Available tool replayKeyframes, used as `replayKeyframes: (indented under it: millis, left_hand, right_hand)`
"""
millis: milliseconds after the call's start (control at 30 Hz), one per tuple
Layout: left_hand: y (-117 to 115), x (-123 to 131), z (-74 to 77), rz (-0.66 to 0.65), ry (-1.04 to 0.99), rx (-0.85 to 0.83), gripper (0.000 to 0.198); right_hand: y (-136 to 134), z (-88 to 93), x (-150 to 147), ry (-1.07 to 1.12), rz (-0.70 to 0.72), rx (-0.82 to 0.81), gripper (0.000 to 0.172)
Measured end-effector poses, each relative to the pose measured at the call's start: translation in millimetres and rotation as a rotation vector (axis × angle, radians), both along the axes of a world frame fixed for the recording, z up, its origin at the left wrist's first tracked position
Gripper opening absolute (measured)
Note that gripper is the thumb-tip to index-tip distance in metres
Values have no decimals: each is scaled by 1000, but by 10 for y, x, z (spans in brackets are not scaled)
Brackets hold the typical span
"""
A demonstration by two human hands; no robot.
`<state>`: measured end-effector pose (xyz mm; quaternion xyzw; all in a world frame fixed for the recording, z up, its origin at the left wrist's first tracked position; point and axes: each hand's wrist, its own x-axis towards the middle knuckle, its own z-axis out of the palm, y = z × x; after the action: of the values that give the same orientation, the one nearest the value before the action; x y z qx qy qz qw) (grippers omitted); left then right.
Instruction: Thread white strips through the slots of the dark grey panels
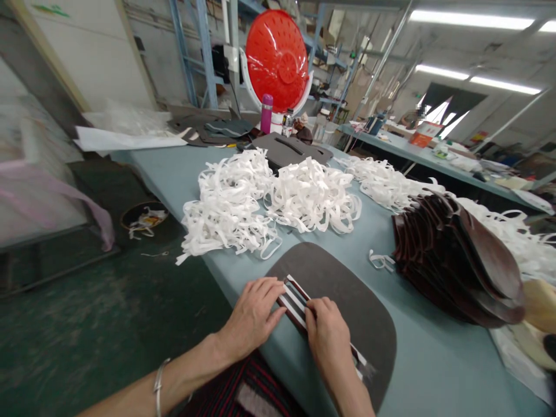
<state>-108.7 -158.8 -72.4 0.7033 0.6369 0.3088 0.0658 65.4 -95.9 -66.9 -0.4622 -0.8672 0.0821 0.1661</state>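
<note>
— What is held on the worktable?
— A flat, dark-grey panel with rounded corners (365, 307) is laid on a blue-green tabletop (434, 365), directly before the worker. Dark-brown strips with white bands (296, 308) are set lengthwise upon it, and both hands are bent over them.

— How firm is the grip?
— The bare left hand (252, 315) is rested at the strips' far end, its thumb parted from its fingers; the bare right hand (329, 333) is placed over their middle, fingers curled. Whether the strips are pinched or merely pressed down cannot be told. They are probably steadied at two points so that slipping is prevented.

— And the surroundings?
— Loose heaps of curled white ribbon (313, 197) are piled beyond the panel, and a stack of glossy, dark-brown curved pieces (456, 260) is set to the right, presumably so that both can be reached.

— Can any brand be read?
— None. Any print on an orange-and-white box (424, 135) in the background is too small to be made out, and a green marking (51, 10) at upper left is blurred. On a purple cylindrical bottle (266, 113), no lettering can be read.
</note>
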Motion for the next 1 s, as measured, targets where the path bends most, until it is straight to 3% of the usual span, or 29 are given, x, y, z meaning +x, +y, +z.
replayKeyframes:
  millis: [167, 267, 367, 633, 833, 1000]
  left_hand:
    - [16, -4, 32, 15, 67, -35, 44]
    - [29, -10, 78, -11, 124, -86, 39]
    - [43, -13, 107, -33, 193, -94, 33]
    - [57, -13, 76, -77, 297, -51, 33]
    - [78, 5, 38, -79, 363, -31, 29]
    - [113, -2, -61, -95, 404, 71, 25]
  right_hand:
    - [11, 1, -451, 58, 113, 66, 30]
    - [-73, -9, -464, -76, 144, 182, 28]
    - [-188, -49, -190, -186, 184, 260, 26]
    - [-576, -28, 1124, -163, 222, 245, 34]
    - [-665, 33, 1238, 1, 87, 83, 25]
    - [-640, 5, 1209, 98, 136, 95, 26]
